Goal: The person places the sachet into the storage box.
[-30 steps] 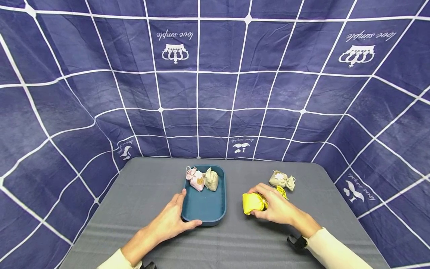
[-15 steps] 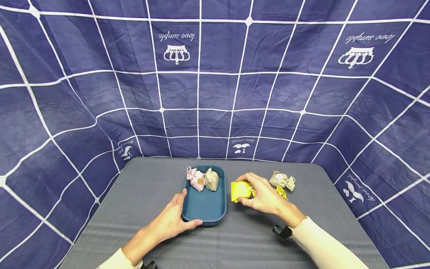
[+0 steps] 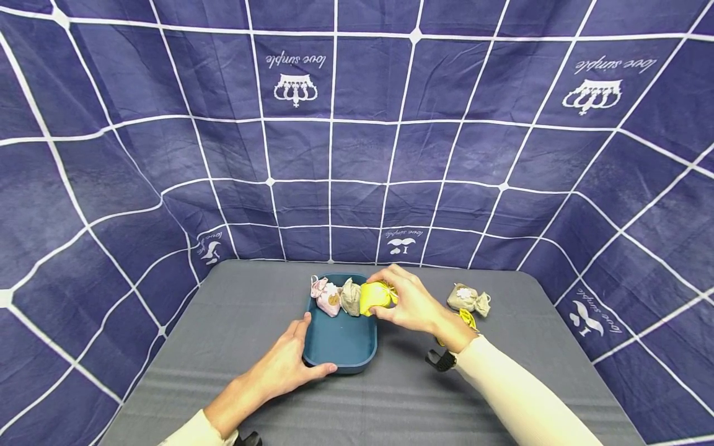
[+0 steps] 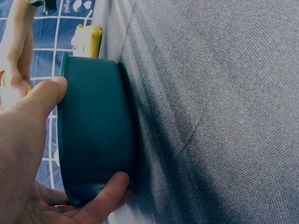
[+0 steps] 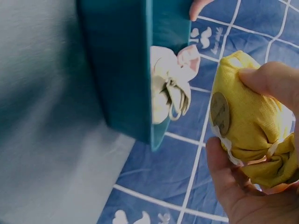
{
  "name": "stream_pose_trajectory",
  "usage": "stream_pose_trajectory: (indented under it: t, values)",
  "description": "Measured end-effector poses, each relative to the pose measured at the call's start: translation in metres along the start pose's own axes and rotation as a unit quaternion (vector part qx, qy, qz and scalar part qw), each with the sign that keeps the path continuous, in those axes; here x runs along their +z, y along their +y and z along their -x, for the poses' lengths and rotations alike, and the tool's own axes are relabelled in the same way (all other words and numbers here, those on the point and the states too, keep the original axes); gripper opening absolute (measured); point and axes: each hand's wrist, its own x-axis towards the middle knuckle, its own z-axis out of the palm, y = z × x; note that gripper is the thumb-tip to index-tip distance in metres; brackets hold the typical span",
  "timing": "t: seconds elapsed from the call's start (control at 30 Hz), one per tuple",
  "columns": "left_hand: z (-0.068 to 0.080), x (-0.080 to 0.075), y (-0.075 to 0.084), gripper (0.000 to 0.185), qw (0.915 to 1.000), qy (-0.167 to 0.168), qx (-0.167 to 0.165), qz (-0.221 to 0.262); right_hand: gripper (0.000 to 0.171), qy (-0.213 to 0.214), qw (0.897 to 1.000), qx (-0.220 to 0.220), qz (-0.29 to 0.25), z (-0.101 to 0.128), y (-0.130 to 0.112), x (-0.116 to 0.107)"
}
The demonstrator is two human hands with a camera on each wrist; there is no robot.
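My right hand (image 3: 409, 300) pinches a yellow drawstring pouch (image 3: 375, 298) above the back right of a blue tray (image 3: 341, 347). The right wrist view shows a round tag (image 5: 220, 113) on this pouch, thumb and fingers on opposite sides. My left hand (image 3: 287, 359) holds the tray's near left corner. Its thumb and fingers press the outer walls, as the left wrist view shows. At the back of the tray lie a pink pouch (image 3: 328, 301) and a beige pouch (image 3: 351, 297), side by side.
To the right, a beige pouch with a white flower (image 3: 464, 297) lies on the grey table (image 3: 245, 297). In front of it is another yellow pouch (image 3: 467, 319), mostly hidden by the right wrist. Blue grid-patterned cloth (image 3: 357, 155) surrounds the table's back and sides.
My right hand has carried the yellow pouch left and away from me, from the table's right side to over the tray's back right edge. The left hand and tray have stayed put.
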Motion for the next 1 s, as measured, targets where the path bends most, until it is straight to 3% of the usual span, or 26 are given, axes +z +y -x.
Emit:
stream_pose_trajectory:
  t: [0.43,1.0]
  values:
    - [-0.001,0.000,0.000,0.136,0.9999,-0.002,-0.005,0.016,0.056,-0.053,0.998,-0.003,-0.015,-0.040,-0.014,0.027]
    - [0.001,-0.005,-0.005,0.132,0.9985,-0.005,-0.013,0.054,0.052,-0.131,0.990,-0.020,0.042,-0.071,-0.032,0.054]
